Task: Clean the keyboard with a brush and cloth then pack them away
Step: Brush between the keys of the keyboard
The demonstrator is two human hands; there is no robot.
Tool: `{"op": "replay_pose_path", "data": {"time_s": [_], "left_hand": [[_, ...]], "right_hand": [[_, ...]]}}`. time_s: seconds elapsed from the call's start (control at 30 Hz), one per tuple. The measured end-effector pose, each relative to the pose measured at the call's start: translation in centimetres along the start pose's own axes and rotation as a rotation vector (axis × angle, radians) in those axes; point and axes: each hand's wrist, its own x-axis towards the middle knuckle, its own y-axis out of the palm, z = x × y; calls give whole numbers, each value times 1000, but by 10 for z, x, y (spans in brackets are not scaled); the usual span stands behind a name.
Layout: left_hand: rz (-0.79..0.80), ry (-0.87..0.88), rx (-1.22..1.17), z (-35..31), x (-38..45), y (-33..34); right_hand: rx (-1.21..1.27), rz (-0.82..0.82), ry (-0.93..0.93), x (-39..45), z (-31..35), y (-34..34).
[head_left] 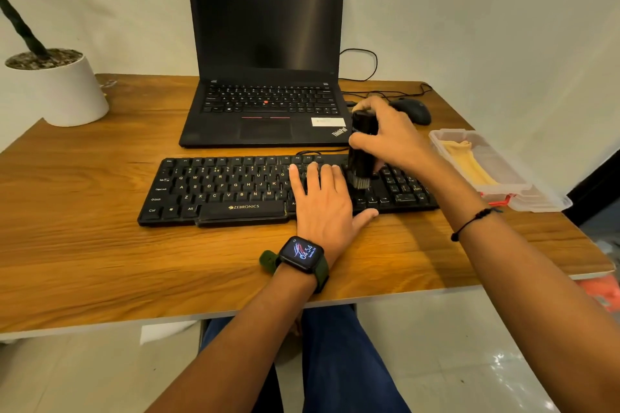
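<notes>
From the head view, the Zebronics keyboard (268, 189) lay mid-desk, and the left hand (327, 203) pressed flat on it, fingers straight. The right hand (391, 134) gripped the black brush (361, 149) upright, bristles on the keys. The yellow cloth (471, 163) sat in the clear box (523, 191) by the desk's (100, 245) right edge.

- My left hand (323, 203) lies flat at frame centre, fingers straight and spread, thumb out to the right, forearm rising from the bottom edge.
- My right hand (391, 134) sits just above and right, fingers curled in a closed grip, forearm crossing from the lower right.
</notes>
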Motion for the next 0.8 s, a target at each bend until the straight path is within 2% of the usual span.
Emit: {"op": "replay_pose_path", "data": {"time_s": [0.17, 0.4, 0.6, 0.73, 0.8], "left_hand": [[-2, -4, 8, 1, 0, 0], [20, 0, -4, 1, 1, 0], [-3, 7, 19, 1, 0, 2], [-15, -7, 41, 1, -1, 4], [-32, -6, 48, 1, -1, 5]], "right_hand": [[7, -173, -17, 8, 4, -1], [-155, -161, -92, -5, -4, 18], [-114, -94, -98, -14, -4, 10], [-45, 34, 3, -15, 1, 0], [28, 21, 29, -16, 4, -5]]}}
